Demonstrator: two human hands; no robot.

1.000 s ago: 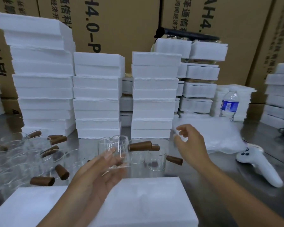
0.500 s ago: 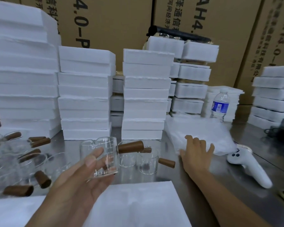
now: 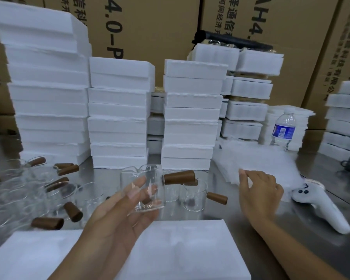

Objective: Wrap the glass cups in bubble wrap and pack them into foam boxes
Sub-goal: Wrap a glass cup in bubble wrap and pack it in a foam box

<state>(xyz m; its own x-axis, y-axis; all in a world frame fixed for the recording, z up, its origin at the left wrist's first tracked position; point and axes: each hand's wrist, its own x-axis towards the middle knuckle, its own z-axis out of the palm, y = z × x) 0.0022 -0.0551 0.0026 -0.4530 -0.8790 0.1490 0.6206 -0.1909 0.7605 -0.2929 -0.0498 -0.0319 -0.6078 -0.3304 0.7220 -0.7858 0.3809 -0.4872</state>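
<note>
My left hand [image 3: 117,217] holds a clear glass cup [image 3: 143,188] with a brown wooden handle [image 3: 179,177], raised over the near foam box [image 3: 190,249]; thumb and fingers curl round the glass. My right hand [image 3: 259,193] pinches the near edge of a pile of bubble wrap sheets [image 3: 257,164] on the steel table. Several more glass cups [image 3: 24,190] with brown handles crowd the left side, and two stand behind the held cup [image 3: 194,197].
Tall stacks of white foam boxes [image 3: 117,118] line the back, with cardboard cartons [image 3: 150,27] behind them. A water bottle [image 3: 284,128] stands at the right back. A white controller [image 3: 319,207] lies right of my right hand.
My right hand went from lying flat on the table edge of the bubble wrap to pinching a sheet's edge. My left hand keeps the cup held up, shifted slightly right.
</note>
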